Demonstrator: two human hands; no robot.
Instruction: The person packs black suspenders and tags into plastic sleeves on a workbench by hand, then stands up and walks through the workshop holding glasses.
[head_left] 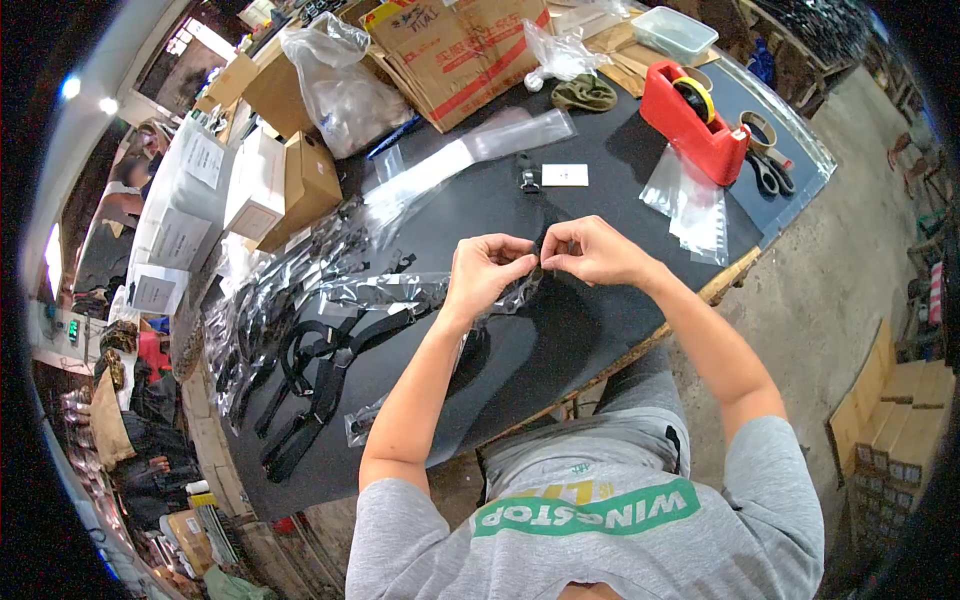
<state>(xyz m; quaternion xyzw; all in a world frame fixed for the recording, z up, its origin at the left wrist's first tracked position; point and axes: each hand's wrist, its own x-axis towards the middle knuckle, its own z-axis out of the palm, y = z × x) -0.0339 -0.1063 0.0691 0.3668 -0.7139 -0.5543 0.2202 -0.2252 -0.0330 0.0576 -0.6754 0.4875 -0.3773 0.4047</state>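
Note:
My left hand (488, 270) and my right hand (597, 250) meet above the black tabletop, thumbs and fingertips pinched together. A small dark piece shows between the fingertips, too hidden to name. Under and beside my left hand lies a clear plastic bag (385, 291) with dark contents. Black elastic straps with clips (330, 385) lie loose to the left of my left forearm. Beyond the hands, a black strap end with a metal buckle (529, 178) rests beside a white card (564, 175).
A red tape dispenser (690, 120) stands at the right, with black scissors (772, 176) and clear bags (690, 205) nearby. Several bagged straps (265, 310) are heaped at the left. Cardboard boxes (455, 60) stand at the back. The table's wooden edge (620, 352) runs before my body.

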